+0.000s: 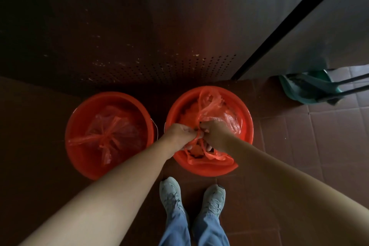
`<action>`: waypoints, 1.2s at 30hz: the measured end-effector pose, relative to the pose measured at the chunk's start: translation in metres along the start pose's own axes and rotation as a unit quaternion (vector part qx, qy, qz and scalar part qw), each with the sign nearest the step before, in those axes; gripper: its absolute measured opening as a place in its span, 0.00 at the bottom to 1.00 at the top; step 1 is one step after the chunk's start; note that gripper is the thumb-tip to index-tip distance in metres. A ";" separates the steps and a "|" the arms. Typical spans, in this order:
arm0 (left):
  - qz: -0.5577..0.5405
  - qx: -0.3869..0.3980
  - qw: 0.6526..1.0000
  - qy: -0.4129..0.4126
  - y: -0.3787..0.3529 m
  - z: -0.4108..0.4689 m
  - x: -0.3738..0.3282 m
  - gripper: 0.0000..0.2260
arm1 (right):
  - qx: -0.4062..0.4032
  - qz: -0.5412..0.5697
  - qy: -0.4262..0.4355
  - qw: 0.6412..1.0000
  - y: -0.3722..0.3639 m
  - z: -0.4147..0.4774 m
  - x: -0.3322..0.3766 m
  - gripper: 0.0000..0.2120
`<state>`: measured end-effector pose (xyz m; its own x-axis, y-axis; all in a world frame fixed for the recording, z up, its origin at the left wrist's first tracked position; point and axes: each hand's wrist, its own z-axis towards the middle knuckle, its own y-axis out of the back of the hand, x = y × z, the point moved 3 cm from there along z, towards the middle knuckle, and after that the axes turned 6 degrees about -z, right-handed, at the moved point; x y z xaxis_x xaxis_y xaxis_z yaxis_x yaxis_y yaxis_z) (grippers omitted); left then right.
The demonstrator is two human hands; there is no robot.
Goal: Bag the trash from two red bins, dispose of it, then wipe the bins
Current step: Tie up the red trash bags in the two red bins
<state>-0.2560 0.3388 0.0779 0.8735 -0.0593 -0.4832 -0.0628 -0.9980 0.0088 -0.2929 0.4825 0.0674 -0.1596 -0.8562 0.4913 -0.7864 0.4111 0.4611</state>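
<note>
Two red bins stand side by side on the tiled floor. The left bin [75, 118] holds a red plastic bag [111, 134] that is knotted at its top. Over the right bin [245, 140] both my hands meet. My left hand [177, 134] and my right hand [213, 134] each grip a gathered strip of the red bag [209, 104] that lines this bin. A loose handle loop of the bag sticks up behind my hands, and another hangs over the near rim. The trash inside is mostly hidden by the plastic.
A dark perforated metal panel [159, 66] rises right behind the bins. A grey cabinet [299, 16] stands at the right, with a green dustpan [307, 90] and dark handles on the floor beside it. My two shoes [191, 195] stand just in front of the right bin.
</note>
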 end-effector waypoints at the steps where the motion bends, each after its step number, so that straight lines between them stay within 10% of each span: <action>1: 0.013 0.003 1.000 -0.007 -0.002 0.001 0.000 0.12 | 0.002 0.006 -0.001 1.000 0.000 0.000 -0.002 0.18; 7: 0.208 -0.059 0.973 -0.075 -0.001 0.015 -0.005 0.08 | -0.056 -0.047 0.007 0.997 0.010 -0.005 -0.011 0.10; 16: 0.543 -0.226 0.797 -0.136 0.032 0.025 -0.039 0.12 | -0.099 -0.053 -0.077 0.991 0.038 -0.013 -0.062 0.13; 27: 0.406 -0.262 0.874 -0.041 0.039 0.040 -0.042 0.12 | -0.254 0.214 -0.264 0.905 0.051 -0.016 -0.100 0.22; 36: 0.351 -0.262 0.898 0.027 0.071 0.055 -0.008 0.03 | -0.222 0.551 -0.417 0.688 0.005 -0.009 -0.126 0.03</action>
<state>-0.2941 0.2695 0.0337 0.7302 -0.6657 -0.1538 -0.3843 -0.5863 0.7131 -0.2718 0.5955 0.0141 -0.9456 0.2460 0.2130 0.3159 0.8509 0.4196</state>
